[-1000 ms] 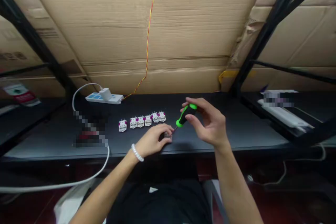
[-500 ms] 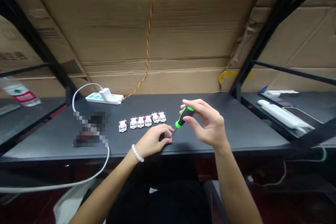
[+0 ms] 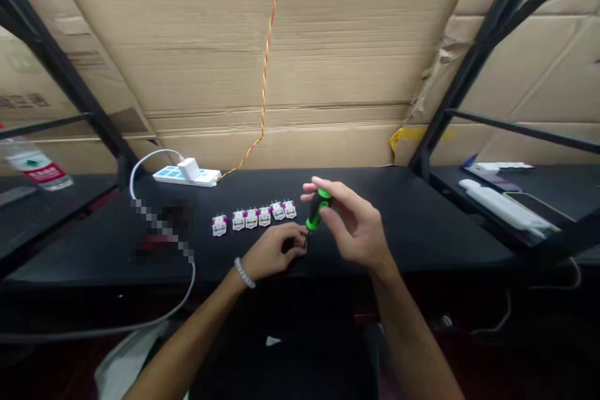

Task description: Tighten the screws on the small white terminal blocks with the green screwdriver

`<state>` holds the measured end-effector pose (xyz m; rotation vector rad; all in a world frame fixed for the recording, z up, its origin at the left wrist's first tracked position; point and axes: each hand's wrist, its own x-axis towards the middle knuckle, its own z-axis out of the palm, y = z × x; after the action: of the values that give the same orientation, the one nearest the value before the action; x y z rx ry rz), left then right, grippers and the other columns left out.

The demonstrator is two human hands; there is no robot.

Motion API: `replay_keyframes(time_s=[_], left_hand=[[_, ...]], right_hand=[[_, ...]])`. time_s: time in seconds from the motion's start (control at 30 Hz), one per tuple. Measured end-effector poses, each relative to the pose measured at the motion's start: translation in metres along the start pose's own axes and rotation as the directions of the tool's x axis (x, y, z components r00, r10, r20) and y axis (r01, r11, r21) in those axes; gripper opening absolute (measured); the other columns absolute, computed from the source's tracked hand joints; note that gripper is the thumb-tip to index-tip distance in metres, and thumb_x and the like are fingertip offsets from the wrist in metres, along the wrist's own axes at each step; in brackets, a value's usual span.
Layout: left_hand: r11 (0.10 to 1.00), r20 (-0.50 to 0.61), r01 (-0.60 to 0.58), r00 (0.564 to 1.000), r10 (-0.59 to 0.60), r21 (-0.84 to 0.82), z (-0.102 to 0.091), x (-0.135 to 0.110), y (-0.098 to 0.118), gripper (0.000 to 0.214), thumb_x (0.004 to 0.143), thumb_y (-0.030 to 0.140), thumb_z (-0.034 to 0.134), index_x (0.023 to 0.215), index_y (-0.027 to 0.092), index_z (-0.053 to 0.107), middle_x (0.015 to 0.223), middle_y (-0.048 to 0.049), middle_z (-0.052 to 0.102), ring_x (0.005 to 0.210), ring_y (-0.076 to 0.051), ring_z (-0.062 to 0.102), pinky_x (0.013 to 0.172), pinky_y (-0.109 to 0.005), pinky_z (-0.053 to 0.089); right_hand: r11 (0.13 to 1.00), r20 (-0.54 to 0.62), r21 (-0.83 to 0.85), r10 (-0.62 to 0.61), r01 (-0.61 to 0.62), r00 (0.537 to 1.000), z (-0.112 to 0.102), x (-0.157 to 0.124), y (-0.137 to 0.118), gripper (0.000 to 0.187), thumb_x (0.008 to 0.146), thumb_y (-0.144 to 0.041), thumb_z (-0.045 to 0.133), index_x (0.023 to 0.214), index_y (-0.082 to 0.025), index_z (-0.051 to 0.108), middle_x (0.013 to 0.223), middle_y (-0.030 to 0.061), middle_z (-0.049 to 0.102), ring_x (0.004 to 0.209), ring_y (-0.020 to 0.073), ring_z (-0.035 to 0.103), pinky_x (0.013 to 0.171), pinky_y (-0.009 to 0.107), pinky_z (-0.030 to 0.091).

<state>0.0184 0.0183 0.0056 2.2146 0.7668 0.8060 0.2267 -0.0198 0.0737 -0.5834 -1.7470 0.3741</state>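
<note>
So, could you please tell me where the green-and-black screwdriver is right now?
The screwdriver is in the right hand, tip down by the left hand, right of the row of white connector blocks in the head view.

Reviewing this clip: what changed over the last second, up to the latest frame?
The right hand moved left and slightly down, carrying the green-and-black screwdriver, which now stands more upright with its tip closer to the small dark part under the left hand. Nothing was picked up or let go. The left hand, the row of white terminal blocks and the power strip stayed as they were.
</note>
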Motion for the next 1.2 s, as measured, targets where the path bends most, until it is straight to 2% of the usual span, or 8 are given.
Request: replay_keyframes(time_s=[0.17,0.33,0.53,0.7,0.9,1.0,1.07,1.2], left_hand=[[0.999,-0.024,0.001,1.000,-0.001,0.034,0.000,0.000,0.000,0.009,0.089,0.014,0.074,0.082,0.018,0.070,0.101,-0.0055,0.078,0.100,-0.022,0.072,0.101,-0.036,0.055],[1.000,-0.007,0.020,1.000,-0.020,-0.004,0.000,0.001,0.001,0.008,0.089,0.015,0.074,0.083,0.018,0.069,0.100,-0.0058,0.077,0.100,-0.022,0.072,0.103,-0.037,0.054],[0.999,-0.013,0.031,0.999,-0.030,0.022,0.001,0.001,0.000,0.008,0.090,0.019,0.076,0.084,0.019,0.072,0.099,-0.0042,0.078,0.100,-0.022,0.072,0.104,-0.037,0.054],[1.000,0.000,0.015,1.000,-0.015,0.003,0.001,0.001,0.000,0.010,0.090,0.021,0.079,0.082,0.018,0.073,0.102,-0.0052,0.078,0.101,-0.023,0.072,0.104,-0.037,0.054],[0.999,-0.022,0.043,0.999,-0.043,-0.004,0.002,0.002,-0.006,0.009,0.084,0.018,0.086,0.088,0.019,0.077,0.103,-0.0049,0.079,0.105,-0.024,0.072,0.101,-0.036,0.054],[0.999,0.001,0.044,0.999,-0.044,-0.032,0.002,0.002,-0.007,0.010,0.084,0.020,0.087,0.087,0.018,0.077,0.112,-0.0060,0.078,0.109,-0.024,0.071,0.103,-0.035,0.053],[0.998,0.004,0.050,0.999,-0.050,-0.045,0.002,0.001,-0.008,0.013,0.081,0.018,0.089,0.084,0.018,0.076,0.113,-0.0058,0.077,0.108,-0.023,0.071,0.103,-0.035,0.053],[0.998,-0.003,0.054,0.999,-0.054,-0.030,0.003,0.000,-0.009,0.017,0.078,0.013,0.089,0.085,0.019,0.075,0.109,-0.0048,0.077,0.106,-0.023,0.070,0.105,-0.036,0.052]], right_hand=[[0.987,-0.107,-0.136,-0.099,0.084,0.989,0.010,0.003,0.000,0.043,0.092,-0.027,0.080,0.134,-0.035,0.072,0.109,0.0041,0.070,0.093,0.0188,0.068,0.078,0.034,0.063],[1.000,-0.019,-0.019,0.011,-0.011,1.000,0.015,0.002,0.003,0.047,0.105,-0.023,0.055,0.151,-0.031,0.058,0.130,0.0102,0.072,0.109,0.0230,0.073,0.098,0.045,0.063],[0.984,-0.135,-0.179,-0.045,0.020,0.990,0.014,0.001,0.006,0.042,0.091,-0.027,0.080,0.132,-0.032,0.073,0.112,0.0058,0.071,0.095,0.0207,0.070,0.083,0.037,0.065],[0.999,0.012,0.017,0.031,-0.032,0.999,0.017,0.000,0.003,0.048,0.104,-0.022,0.056,0.151,-0.032,0.057,0.140,0.0113,0.066,0.117,0.0244,0.072,0.101,0.046,0.062],[0.973,-0.098,-0.211,-0.115,0.092,0.989,0.019,0.000,0.003,0.043,0.092,-0.029,0.079,0.134,-0.031,0.070,0.111,0.0076,0.065,0.094,0.0209,0.068,0.082,0.038,0.065],[0.987,-0.040,-0.152,-0.059,0.052,0.997,0.018,0.000,0.005,0.048,0.101,-0.023,0.061,0.149,-0.028,0.059,0.133,0.0144,0.062,0.111,0.0244,0.070,0.099,0.047,0.063],[0.998,-0.002,-0.062,-0.029,0.029,1.000,0.017,-0.001,0.006,0.049,0.104,-0.018,0.053,0.151,-0.031,0.056,0.136,0.0128,0.066,0.110,0.0227,0.073,0.099,0.044,0.063],[0.973,-0.111,-0.215,-0.106,0.080,0.988,0.016,0.001,0.007,0.042,0.093,-0.023,0.077,0.134,-0.031,0.070,0.110,0.0068,0.069,0.090,0.0198,0.070,0.080,0.036,0.065]])
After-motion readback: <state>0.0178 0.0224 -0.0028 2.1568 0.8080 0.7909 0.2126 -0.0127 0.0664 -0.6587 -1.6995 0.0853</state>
